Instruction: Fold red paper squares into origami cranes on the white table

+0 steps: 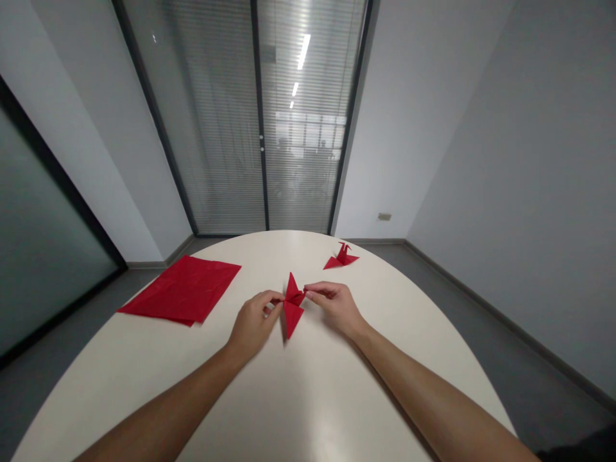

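Observation:
A red origami crane [293,309] is held between my two hands, its wings spread toward and away from me. My left hand [255,321] pinches its left end between thumb and fingers. At the opposite end, the thumb and forefinger of my right hand [336,304] grip a narrow tip. The exact fold under my fingertips is too small to make out. Farther back on the right, a second red origami crane [342,258] rests on the table, apart from both hands.
Red paper sheets [180,292] lie stacked at the left of the round white table [283,247]. Beyond the table's far edge stands a glass partition with blinds [221,128]. A wall socket [384,217] is low on the wall to the right.

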{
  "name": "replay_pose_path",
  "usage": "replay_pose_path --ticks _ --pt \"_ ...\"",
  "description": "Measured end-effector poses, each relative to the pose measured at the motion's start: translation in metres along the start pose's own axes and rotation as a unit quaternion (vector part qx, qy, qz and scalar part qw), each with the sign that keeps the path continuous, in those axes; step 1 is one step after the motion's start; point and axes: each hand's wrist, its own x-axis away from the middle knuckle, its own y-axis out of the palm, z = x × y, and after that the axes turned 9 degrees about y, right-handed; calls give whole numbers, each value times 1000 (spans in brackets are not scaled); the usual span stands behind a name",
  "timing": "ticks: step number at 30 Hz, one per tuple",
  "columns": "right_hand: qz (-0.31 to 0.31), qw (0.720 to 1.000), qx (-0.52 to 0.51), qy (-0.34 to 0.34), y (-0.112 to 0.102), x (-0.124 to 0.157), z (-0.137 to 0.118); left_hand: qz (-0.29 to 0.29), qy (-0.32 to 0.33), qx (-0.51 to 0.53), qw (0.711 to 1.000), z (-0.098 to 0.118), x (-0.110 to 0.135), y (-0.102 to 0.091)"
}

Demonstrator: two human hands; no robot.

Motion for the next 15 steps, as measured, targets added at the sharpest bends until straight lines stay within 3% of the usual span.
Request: replay_pose_path --ticks 11,15 --pt "-35 999 -10 16 -1 1 3 7 -18 -21 1000 1 0 -1" --pt "-26 999 32 -11 -1 2 0 3 -27 -20 999 1 0 -1"
